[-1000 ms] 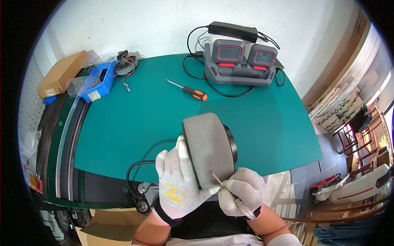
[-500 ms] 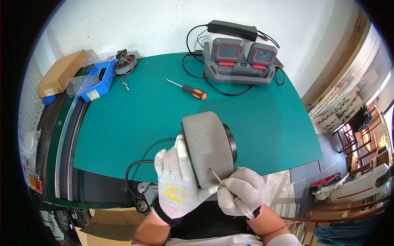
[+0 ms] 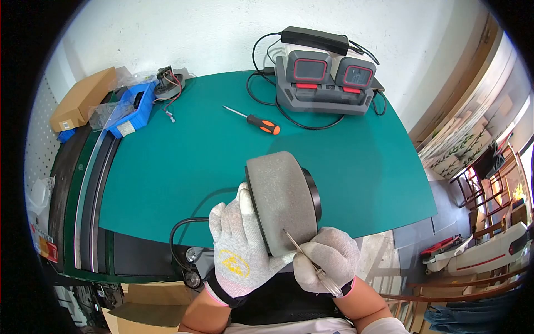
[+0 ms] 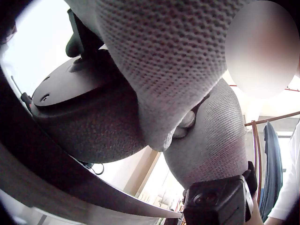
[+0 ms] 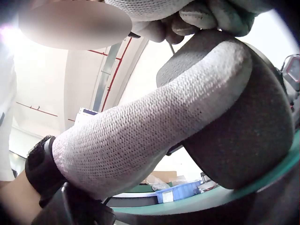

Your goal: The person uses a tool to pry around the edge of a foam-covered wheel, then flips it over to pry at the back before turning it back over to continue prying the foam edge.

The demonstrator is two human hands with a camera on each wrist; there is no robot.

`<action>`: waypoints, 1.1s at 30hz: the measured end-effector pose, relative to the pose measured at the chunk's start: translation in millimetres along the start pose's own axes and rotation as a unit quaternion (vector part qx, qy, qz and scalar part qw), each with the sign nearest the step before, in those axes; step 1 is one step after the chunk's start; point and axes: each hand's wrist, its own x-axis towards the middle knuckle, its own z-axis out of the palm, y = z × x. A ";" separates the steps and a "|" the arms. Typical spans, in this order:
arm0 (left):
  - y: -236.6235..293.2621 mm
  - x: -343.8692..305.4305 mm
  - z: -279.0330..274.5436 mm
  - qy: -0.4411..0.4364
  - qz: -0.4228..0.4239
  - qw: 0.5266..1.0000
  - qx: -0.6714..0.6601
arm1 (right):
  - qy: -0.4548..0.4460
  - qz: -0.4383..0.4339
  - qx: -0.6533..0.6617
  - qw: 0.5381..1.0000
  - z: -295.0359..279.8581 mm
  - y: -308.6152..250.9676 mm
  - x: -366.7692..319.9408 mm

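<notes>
A round grey object with black edges (image 3: 281,195) is held above the near part of the green table; its rough side also fills much of the right wrist view (image 5: 253,126). My gloved left hand (image 3: 239,245) grips it from the left and below, fingers against its black rim. In my gloved right hand (image 3: 328,259) is a thin screwdriver with a clear handle (image 3: 329,283), pinched near the shaft, its tip at the grey surface. In the left wrist view, the object's flat black face (image 4: 70,86) shows beside the glove.
An orange and black screwdriver (image 3: 263,124) lies mid-table. Behind it stands a charger with two batteries (image 3: 325,100) and black cables. At the back left are a blue bin (image 3: 136,114), a cardboard box (image 3: 83,100) and a wired part (image 3: 168,86). A black cable (image 3: 183,224) crosses the near-left edge.
</notes>
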 end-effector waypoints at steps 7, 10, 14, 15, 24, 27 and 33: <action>-0.2 0.2 -1.1 0.002 0.005 1.000 -0.003 | 0.006 -0.011 -0.015 1.000 -0.3 -0.1 0.6; 0.6 1.5 -2.6 0.001 0.006 1.000 0.002 | 0.008 -0.011 -0.015 1.000 -0.3 1.0 -0.4; 0.2 2.9 -2.7 0.009 0.009 1.000 -0.005 | 0.006 -0.018 -0.014 1.000 -0.4 1.4 -0.3; 0.0 3.0 -2.4 0.014 0.014 1.000 -0.006 | 0.009 -0.014 -0.011 1.000 -0.3 1.2 -0.3; 0.1 3.1 -1.8 0.009 0.004 1.000 -0.013 | 0.013 -0.011 -0.025 1.000 0.3 1.1 -1.7; -1.0 2.2 -0.4 0.008 0.006 1.000 -0.002 | 0.012 -0.006 -0.023 1.000 1.7 0.2 -3.6; 1.8 2.8 -2.1 -0.001 -0.012 1.000 -0.018 | -0.034 -0.006 -0.011 0.999 -4.1 1.8 -2.8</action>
